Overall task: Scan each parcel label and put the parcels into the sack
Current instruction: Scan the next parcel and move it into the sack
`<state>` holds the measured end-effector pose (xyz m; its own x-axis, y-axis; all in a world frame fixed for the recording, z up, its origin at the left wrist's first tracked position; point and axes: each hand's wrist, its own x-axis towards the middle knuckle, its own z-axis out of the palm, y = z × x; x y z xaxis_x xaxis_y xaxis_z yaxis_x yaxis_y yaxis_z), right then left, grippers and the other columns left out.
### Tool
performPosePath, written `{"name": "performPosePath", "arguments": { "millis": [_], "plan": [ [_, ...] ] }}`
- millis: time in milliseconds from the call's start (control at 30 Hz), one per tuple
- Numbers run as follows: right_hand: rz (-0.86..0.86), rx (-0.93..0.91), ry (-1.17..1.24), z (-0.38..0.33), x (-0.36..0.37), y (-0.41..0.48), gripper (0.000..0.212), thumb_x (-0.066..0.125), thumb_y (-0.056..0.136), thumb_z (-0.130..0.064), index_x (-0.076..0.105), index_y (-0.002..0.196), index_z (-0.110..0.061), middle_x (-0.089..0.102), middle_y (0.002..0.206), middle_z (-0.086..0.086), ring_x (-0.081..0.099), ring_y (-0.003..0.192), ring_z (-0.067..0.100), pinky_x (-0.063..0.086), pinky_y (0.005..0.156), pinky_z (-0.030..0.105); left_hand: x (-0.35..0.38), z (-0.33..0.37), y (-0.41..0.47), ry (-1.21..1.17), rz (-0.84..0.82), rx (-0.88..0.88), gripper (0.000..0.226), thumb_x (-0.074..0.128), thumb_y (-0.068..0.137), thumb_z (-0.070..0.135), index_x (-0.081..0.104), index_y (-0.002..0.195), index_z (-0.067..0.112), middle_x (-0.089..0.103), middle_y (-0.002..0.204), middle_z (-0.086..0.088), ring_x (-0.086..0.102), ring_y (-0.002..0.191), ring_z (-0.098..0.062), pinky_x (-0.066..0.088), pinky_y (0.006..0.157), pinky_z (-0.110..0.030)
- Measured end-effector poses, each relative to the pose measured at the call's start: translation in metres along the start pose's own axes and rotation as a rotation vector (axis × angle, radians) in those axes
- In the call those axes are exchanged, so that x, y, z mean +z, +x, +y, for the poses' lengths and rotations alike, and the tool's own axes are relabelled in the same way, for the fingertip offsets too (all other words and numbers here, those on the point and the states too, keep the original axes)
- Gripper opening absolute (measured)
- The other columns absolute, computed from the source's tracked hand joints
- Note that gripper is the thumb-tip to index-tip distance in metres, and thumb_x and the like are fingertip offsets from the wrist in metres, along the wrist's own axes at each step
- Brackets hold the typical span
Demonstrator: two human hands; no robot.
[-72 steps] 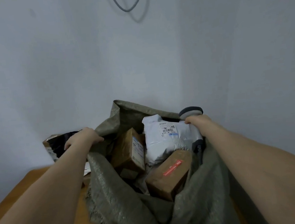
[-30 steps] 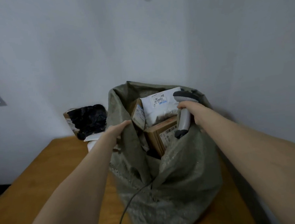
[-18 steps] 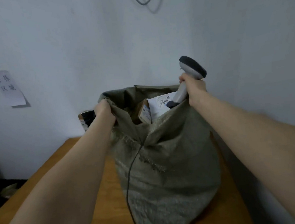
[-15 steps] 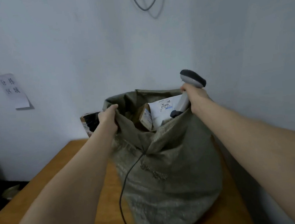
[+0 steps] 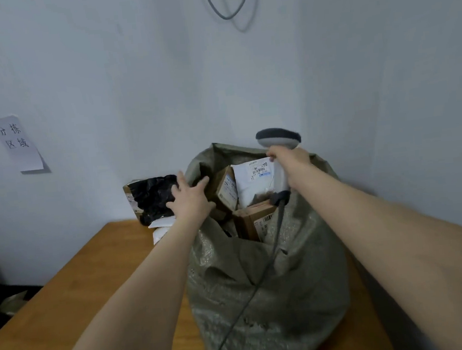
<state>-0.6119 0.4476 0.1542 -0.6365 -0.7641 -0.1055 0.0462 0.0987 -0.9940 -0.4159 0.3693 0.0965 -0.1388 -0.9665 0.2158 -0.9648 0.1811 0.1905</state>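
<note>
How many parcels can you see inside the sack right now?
3: a small brown box at the left of the sack opening, a white mailer right of it, and a front brown box below them. Others may be buried underneath.

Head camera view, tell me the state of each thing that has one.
Sack: upright, mouth open, parcels inside.
Barcode scanner: held over the sack mouth.
Right hand: gripping the scanner.
Left hand: open, fingers spread at the sack's left rim.
White mailer: inside the sack, label showing.
Black-wrapped parcel: outside the sack, not yet packed.
</note>
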Motion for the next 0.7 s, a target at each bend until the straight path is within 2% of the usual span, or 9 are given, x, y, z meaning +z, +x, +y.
{"name": "performPosePath", "arguments": {
  "millis": [100, 133, 267, 300, 367, 433, 500, 567, 700],
  "plan": [
    [-0.043, 0.129, -0.087, 0.035, 0.007, 0.002, 0.042, 0.073, 0.078, -0.027, 0.057, 0.111, -0.006, 0.064, 0.106, 0.011, 0.064, 0.095, 0.028, 0.055, 0.087, 0.040, 0.021, -0.010, -0.002, 0.161, -0.206, -0.017, 0.047, 0.054, 0.095, 0.014, 0.045, 0.140, 0.025, -0.010, 0.160, -0.010, 0.041, 0.128, -0.039, 0.047, 0.089, -0.046],
    [-0.037, 0.161, -0.123, 0.046, 0.005, 0.004, 0.042, 0.073, 0.079, -0.026, 0.056, 0.112, -0.005, 0.064, 0.106, 0.012, 0.063, 0.094, 0.028, 0.055, 0.088, 0.040, 0.027, -0.022, -0.001, 0.210, -0.258, -0.051, 0.044, 0.047, 0.096, 0.007, 0.046, 0.139, 0.016, -0.007, 0.160, -0.012, 0.045, 0.124, -0.038, 0.046, 0.083, -0.041],
    [0.008, 0.211, -0.185, 0.076, 0.002, 0.018, 0.038, 0.071, 0.082, -0.033, 0.057, 0.106, -0.007, 0.064, 0.094, 0.011, 0.064, 0.094, 0.029, 0.053, 0.093, 0.043, 0.037, -0.075, 0.009, 0.227, -0.359, -0.290, 0.040, 0.035, 0.101, 0.011, 0.039, 0.141, 0.005, -0.001, 0.159, -0.019, 0.040, 0.128, -0.039, 0.041, 0.086, -0.039],
    [0.054, 0.183, -0.222, 0.078, 0.004, 0.020, 0.040, 0.070, 0.080, -0.038, 0.058, 0.103, -0.008, 0.064, 0.092, 0.009, 0.063, 0.093, 0.029, 0.053, 0.090, 0.042, 0.037, -0.078, 0.013, 0.208, -0.350, -0.309, 0.043, 0.036, 0.101, 0.012, 0.037, 0.143, 0.003, -0.002, 0.158, -0.021, 0.039, 0.129, -0.041, 0.041, 0.088, -0.041],
    [0.105, 0.093, -0.327, 0.077, 0.013, 0.026, 0.036, 0.067, 0.080, -0.043, 0.058, 0.095, -0.011, 0.061, 0.088, 0.005, 0.061, 0.084, 0.022, 0.051, 0.075, 0.032, 0.036, -0.069, 0.020, 0.181, -0.239, -0.274, 0.047, 0.041, 0.098, 0.015, 0.035, 0.144, 0.004, 0.003, 0.157, -0.021, 0.032, 0.132, -0.043, 0.039, 0.098, -0.046],
    [0.024, 0.061, -0.365, 0.072, 0.027, 0.025, 0.026, 0.066, 0.086, -0.035, 0.053, 0.081, -0.013, 0.058, 0.081, 0.001, 0.057, 0.074, 0.016, 0.048, 0.066, 0.028, 0.035, -0.052, 0.027, 0.227, -0.138, -0.140, 0.044, 0.045, 0.096, 0.020, 0.042, 0.139, 0.013, 0.003, 0.158, -0.018, 0.023, 0.136, -0.043, 0.031, 0.104, -0.052],
    [-0.087, 0.062, -0.453, 0.073, 0.040, 0.026, 0.023, 0.068, 0.085, -0.032, 0.054, 0.082, -0.014, 0.061, 0.087, 0.002, 0.060, 0.082, 0.018, 0.051, 0.076, 0.031, 0.038, -0.045, 0.036, 0.264, -0.145, -0.087, 0.045, 0.045, 0.095, 0.022, 0.040, 0.140, 0.015, 0.000, 0.159, -0.016, 0.021, 0.137, -0.042, 0.029, 0.104, -0.054],
    [-0.145, 0.075, -0.569, 0.081, 0.048, 0.026, 0.026, 0.069, 0.083, -0.034, 0.056, 0.091, -0.013, 0.060, 0.095, 0.005, 0.059, 0.092, 0.022, 0.051, 0.084, 0.034, 0.044, -0.053, 0.044, 0.260, -0.203, -0.170, 0.052, 0.043, 0.095, 0.023, 0.034, 0.145, 0.009, 0.003, 0.159, -0.014, 0.022, 0.137, -0.041, 0.031, 0.105, -0.053],
    [-0.185, 0.123, -0.593, 0.090, 0.054, 0.029, 0.038, 0.070, 0.081, -0.034, 0.059, 0.107, -0.009, 0.062, 0.105, 0.010, 0.061, 0.097, 0.024, 0.053, 0.090, 0.038, 0.047, -0.076, 0.046, 0.182, -0.283, -0.270, 0.044, 0.052, 0.092, 0.025, 0.049, 0.131, 0.006, 0.016, 0.152, -0.014, 0.028, 0.132, -0.042, 0.035, 0.103, -0.051]
  ]
}}
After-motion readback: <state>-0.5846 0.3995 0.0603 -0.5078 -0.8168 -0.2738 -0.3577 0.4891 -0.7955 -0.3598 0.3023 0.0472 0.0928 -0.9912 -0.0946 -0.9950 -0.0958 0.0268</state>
